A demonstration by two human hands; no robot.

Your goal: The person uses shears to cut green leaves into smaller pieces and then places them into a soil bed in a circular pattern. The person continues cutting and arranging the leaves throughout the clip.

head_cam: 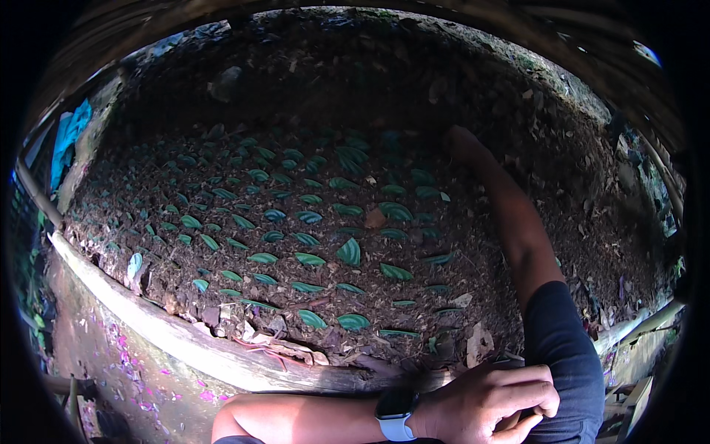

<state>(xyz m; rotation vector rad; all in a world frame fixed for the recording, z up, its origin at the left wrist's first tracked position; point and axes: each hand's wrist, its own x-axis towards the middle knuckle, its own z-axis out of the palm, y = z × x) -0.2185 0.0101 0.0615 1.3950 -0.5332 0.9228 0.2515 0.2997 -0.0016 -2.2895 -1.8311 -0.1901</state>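
My right arm reaches across a soil bed [327, 277] set with rows of upright green striped leaves [349, 252]. My right hand [461, 145] is low at the soil in deep shade, just right of the far leaves; its fingers and anything in them are too dark to make out. Near my body, my left hand [499, 402] is bent with its fingers curled in, above the bed's near edge and against my right sleeve. Whether something small is between its fingertips is hidden. A smartwatch [397, 409] with a pale band is on my left wrist.
A pale log [166, 333] borders the bed's near side. Dry leaves [480, 344] and a brown clod or stone [375, 218] lie on the soil. A blue plastic sheet [69, 141] hangs at the left. Pink petals [125, 349] are scattered on the ground outside the log.
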